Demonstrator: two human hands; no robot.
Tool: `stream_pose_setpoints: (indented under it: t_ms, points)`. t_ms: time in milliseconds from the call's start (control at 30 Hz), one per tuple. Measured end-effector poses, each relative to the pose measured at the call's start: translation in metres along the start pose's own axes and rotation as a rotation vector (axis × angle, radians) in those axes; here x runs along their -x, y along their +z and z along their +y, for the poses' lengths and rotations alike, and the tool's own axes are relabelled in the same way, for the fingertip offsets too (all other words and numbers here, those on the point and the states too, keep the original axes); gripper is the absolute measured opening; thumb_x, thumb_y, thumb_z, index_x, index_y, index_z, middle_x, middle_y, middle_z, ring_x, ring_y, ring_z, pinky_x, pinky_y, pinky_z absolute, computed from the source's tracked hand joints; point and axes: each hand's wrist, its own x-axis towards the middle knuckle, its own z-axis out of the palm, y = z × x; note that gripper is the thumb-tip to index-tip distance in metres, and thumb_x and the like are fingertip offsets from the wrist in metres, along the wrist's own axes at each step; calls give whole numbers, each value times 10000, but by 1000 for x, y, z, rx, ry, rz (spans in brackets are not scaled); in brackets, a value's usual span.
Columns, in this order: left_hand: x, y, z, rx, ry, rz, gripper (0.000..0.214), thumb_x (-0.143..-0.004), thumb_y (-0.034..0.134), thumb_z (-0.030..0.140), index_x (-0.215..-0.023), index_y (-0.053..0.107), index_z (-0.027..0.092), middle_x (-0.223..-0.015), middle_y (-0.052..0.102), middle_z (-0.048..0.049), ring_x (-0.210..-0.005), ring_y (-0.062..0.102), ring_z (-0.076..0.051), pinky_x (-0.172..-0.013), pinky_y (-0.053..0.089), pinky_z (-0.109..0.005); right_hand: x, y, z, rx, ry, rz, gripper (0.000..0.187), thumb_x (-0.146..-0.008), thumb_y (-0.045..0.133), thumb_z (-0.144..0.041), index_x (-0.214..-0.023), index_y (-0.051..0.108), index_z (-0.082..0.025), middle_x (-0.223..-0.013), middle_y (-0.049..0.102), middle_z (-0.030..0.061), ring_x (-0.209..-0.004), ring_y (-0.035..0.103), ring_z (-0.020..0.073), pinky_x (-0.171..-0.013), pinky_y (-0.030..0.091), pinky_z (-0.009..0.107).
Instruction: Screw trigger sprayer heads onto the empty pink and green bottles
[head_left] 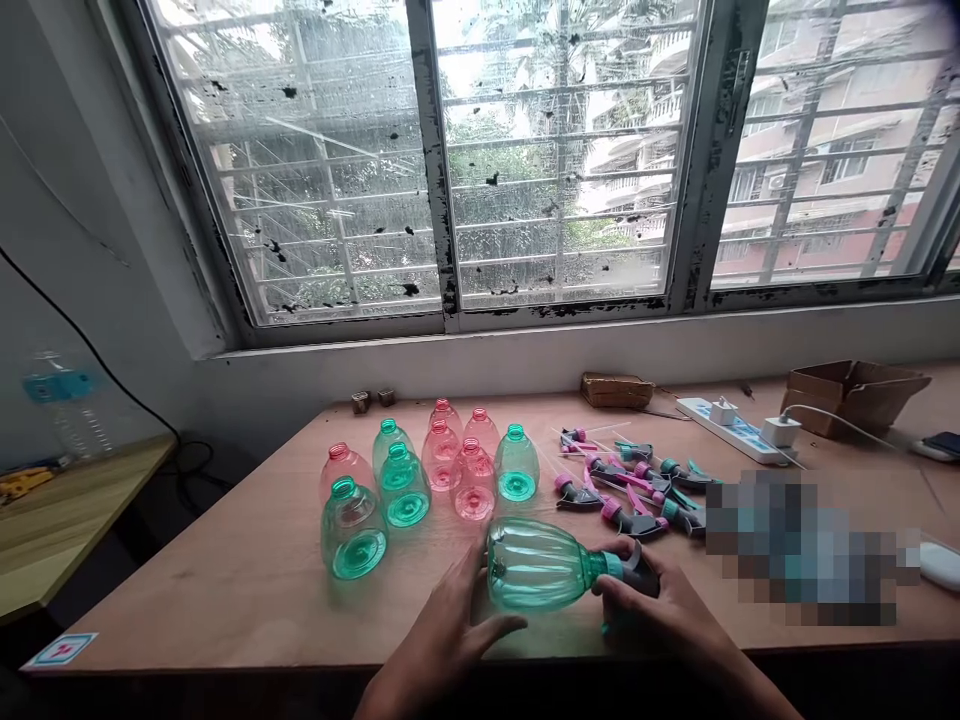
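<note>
A green spray bottle lies sideways above the table's front edge, its neck toward the right. My left hand cups the bottle's base end, with its thumb stretched out below and its other fingers partly hidden behind the plastic. At the neck, my right hand is closed around the collar and the dark trigger head. Beyond the bottle stand several open-necked bottles, among them a green one and a pink one. To their right lies a pile of loose trigger sprayer heads in grey, pink and teal.
Toward the back right are a white power strip with plugs and an open cardboard box. A brown packet lies by the wall. A pixelated patch hides part of the table at right. At far left stands a large clear bottle.
</note>
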Motion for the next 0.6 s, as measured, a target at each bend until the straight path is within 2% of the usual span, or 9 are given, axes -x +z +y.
stream_pose_setpoints:
  t_ms: [67,133,233,300,400,467,600]
  points:
    - [0,0,-4,-12,-2,3,1015,-817,840,253,-1642,253,317,-1639,463,-71,-1513,410,-323,-1264,311,-465,0,-1,1,9,-3,-9,450,-794,821,-561,-1005,714,-178,-641,788,34,-592,730,234,-578,576,308]
    - [0,-1,-3,-47,5,-7,1053,-779,886,282,-1637,276,310,-1644,453,-87,-1522,385,-354,-1268,295,-488,-1,-2,4,17,-6,-26,445,-793,827,-550,-1004,718,-174,-648,789,33,-592,728,229,-575,574,304]
    - [0,-4,4,-72,33,-38,887,-808,874,321,-1572,425,299,-1599,513,-84,-1490,426,-365,-1253,323,-468,-3,-2,6,21,0,-34,448,-775,843,-541,-997,728,-169,-656,788,33,-602,734,234,-584,582,315]
    - [0,-4,7,-75,39,-42,832,-834,852,308,-1559,444,304,-1575,541,-75,-1466,459,-354,-1244,336,-450,-3,-3,7,7,9,-24,452,-773,843,-544,-998,728,-169,-653,788,33,-602,738,239,-585,588,323]
    - [0,-4,6,-82,29,-31,884,-834,853,290,-1588,391,306,-1585,528,-78,-1467,459,-348,-1244,331,-445,-3,-3,7,-20,17,-18,452,-774,850,-532,-1015,725,-171,-648,789,28,-595,740,237,-578,589,318]
    - [0,-5,4,-78,34,-36,903,-836,852,338,-1599,371,293,-1601,510,-88,-1472,451,-354,-1242,335,-441,-2,-3,7,-32,24,-23,452,-771,861,-515,-1035,728,-172,-647,792,25,-597,742,233,-581,588,310]
    - [3,-5,0,-88,41,-51,803,-963,689,465,-1635,293,275,-1645,452,-103,-1506,413,-348,-1258,308,-467,-2,-3,7,-37,26,-23,457,-761,873,-500,-1050,738,-173,-652,795,24,-604,745,230,-585,592,298]
